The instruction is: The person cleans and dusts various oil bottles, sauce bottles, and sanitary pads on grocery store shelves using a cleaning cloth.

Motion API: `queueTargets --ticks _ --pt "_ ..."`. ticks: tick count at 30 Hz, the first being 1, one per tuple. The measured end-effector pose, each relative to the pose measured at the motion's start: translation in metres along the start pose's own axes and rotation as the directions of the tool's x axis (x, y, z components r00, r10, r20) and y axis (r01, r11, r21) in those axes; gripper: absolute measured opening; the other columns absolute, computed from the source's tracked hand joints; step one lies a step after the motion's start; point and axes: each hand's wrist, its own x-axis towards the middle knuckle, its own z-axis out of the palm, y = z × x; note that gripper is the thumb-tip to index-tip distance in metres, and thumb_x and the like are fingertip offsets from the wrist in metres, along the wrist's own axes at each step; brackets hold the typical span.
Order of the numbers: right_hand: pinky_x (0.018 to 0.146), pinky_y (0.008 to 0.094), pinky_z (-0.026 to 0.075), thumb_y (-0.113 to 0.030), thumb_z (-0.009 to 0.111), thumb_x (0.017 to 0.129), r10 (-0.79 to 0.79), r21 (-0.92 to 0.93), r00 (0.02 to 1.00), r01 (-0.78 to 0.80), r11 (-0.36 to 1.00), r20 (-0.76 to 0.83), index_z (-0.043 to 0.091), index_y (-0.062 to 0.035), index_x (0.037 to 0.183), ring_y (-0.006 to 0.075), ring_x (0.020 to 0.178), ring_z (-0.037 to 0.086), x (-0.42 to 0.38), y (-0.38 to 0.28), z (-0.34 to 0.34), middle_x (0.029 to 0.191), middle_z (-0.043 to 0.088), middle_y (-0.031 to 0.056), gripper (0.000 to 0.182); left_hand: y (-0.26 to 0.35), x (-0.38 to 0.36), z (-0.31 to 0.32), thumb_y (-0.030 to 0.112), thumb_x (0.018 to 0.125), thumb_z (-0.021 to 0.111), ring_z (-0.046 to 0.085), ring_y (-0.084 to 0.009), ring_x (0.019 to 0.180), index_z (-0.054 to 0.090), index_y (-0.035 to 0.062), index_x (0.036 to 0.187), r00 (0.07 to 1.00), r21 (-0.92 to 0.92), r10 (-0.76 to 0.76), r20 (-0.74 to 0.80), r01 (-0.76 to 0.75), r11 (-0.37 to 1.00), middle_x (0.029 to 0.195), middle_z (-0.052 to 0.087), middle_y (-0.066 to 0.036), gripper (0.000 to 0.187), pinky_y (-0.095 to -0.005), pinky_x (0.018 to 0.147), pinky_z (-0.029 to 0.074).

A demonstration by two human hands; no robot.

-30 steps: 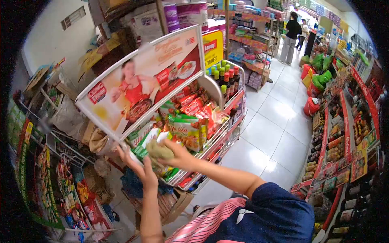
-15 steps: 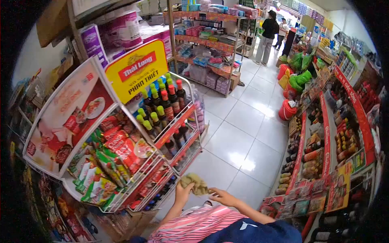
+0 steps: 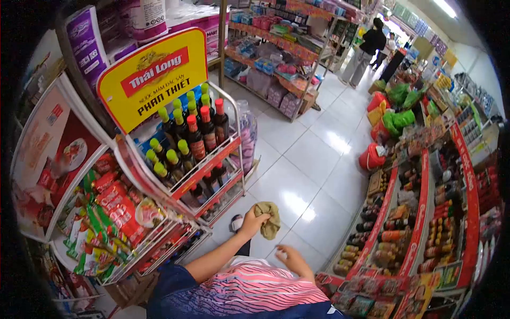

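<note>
A crumpled tan cloth (image 3: 269,218) is held up in the left hand (image 3: 252,224), with the fingers closed around one end of it. The rest of the cloth hangs down just to the right of that grip, over the white floor tiles (image 3: 319,159).

The right hand (image 3: 289,257) is seen below and a little to the right of the cloth, apart from it. Nothing is held in it. It is blurred, but the fingers look loosely spread.

Just left of the left hand a wire rack (image 3: 218,159) is found, packed with dark sauce bottles (image 3: 194,135) that have green and red caps. A yellow sign (image 3: 154,80) is fixed above the bottles. Further left, bright snack packets (image 3: 114,212) are stacked in a second rack.

To the right of both hands, low shelves with red edges (image 3: 425,207) are filled with more bottles and jars. Far off, past the cloth, a person in a dark top (image 3: 369,48) is seen standing in the aisle.
</note>
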Motion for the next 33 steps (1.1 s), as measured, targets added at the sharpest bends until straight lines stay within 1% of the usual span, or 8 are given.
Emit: queueTargets --ticks 5,9,14,21,24,29,32,33 --pt "0.077 0.0345 0.041 -0.031 0.050 0.080 -0.051 0.023 0.940 0.046 0.999 0.338 0.050 -0.0059 0.108 0.0280 0.090 0.053 0.092 0.035 -0.009 0.100 0.056 0.0155 0.037 0.048 0.080 -0.045 0.006 0.069 0.056 0.054 -0.0107 0.072 0.055 0.0006 0.089 0.974 -0.122 -0.017 -0.228 -0.011 0.992 0.081 0.058 -0.003 0.021 -0.0227 0.065 0.043" --pt "0.077 0.0356 0.042 -0.030 0.049 0.080 -0.023 -0.179 0.942 0.088 0.980 0.335 0.051 -0.0053 0.105 0.0291 0.090 0.053 0.172 -0.029 -0.068 0.098 0.056 0.0163 0.035 0.104 0.131 -0.068 0.009 0.069 0.057 0.053 -0.0132 0.081 0.053 0.0013 0.096 0.928 -0.052 0.054 -0.368 -0.078 0.996 0.091 0.057 -0.004 0.028 -0.0252 0.073 0.041" --pt "0.077 0.0374 0.041 -0.026 0.051 0.077 -0.499 -0.335 0.823 0.566 0.753 0.271 0.050 -0.0054 0.103 0.0320 0.089 0.051 0.287 -0.098 -0.116 0.097 0.054 0.0166 0.033 0.127 0.149 -0.088 0.007 0.069 0.058 0.053 -0.0123 0.080 0.053 0.0010 0.093 0.886 -0.033 0.201 -0.417 -0.236 0.971 0.087 0.057 -0.003 0.025 -0.0242 0.074 0.040" --pt "0.084 0.0339 0.037 -0.010 0.056 0.072 -0.735 0.094 0.658 0.732 0.675 0.161 0.044 -0.0025 0.108 0.0308 0.096 0.047 0.401 -0.165 -0.117 0.106 0.045 0.0156 0.039 0.137 0.138 -0.089 0.006 0.071 0.058 0.047 -0.0160 0.092 0.035 0.0065 0.110 0.689 0.400 0.475 -0.546 -0.284 0.871 0.100 0.048 -0.008 0.046 -0.0269 0.080 0.037" --pt "0.088 0.0326 0.034 -0.007 0.057 0.071 -0.763 0.283 0.636 0.716 0.638 0.110 0.040 -0.0015 0.113 0.0264 0.102 0.045 0.435 -0.197 -0.116 0.106 0.045 0.0147 0.045 0.129 0.129 -0.076 0.005 0.072 0.058 0.046 -0.0153 0.094 0.034 0.0064 0.112 0.674 0.153 0.291 -0.679 -0.258 0.954 0.102 0.047 -0.008 0.046 -0.0270 0.081 0.037" --pt "0.097 0.0308 0.023 -0.002 0.060 0.070 -0.834 0.290 0.446 0.792 0.537 0.327 0.016 -0.0025 0.129 0.0223 0.119 0.028 0.478 -0.227 -0.099 0.128 0.029 0.0155 0.073 0.075 0.132 -0.071 0.008 0.076 0.046 0.051 -0.0185 0.092 0.040 0.0018 0.111 0.267 0.003 0.134 -0.954 -0.440 0.898 0.101 0.051 -0.009 0.036 -0.0295 0.079 0.041" --pt "0.091 0.0292 0.031 -0.001 0.061 0.068 -0.744 0.526 0.625 0.561 0.640 0.238 0.021 -0.0035 0.127 0.0185 0.107 0.042 0.498 -0.214 -0.066 0.115 0.046 0.0124 0.071 0.059 0.129 -0.064 0.011 0.072 0.050 0.050 -0.0179 0.092 0.041 0.0017 0.110 0.112 -0.012 0.102 -0.988 -0.727 0.686 0.100 0.050 -0.008 0.041 -0.0281 0.080 0.039" --pt "0.078 0.0272 0.039 -0.005 0.063 0.068 -0.825 0.378 0.560 0.750 0.543 0.074 0.040 -0.0019 0.111 0.0151 0.085 0.050 0.497 -0.215 -0.057 0.092 0.056 0.0081 0.048 0.060 0.128 -0.058 0.013 0.073 0.048 0.050 -0.0178 0.092 0.044 0.0023 0.108 0.080 0.002 0.089 -0.993 -0.736 0.677 0.099 0.051 -0.007 0.036 -0.0290 0.081 0.039"
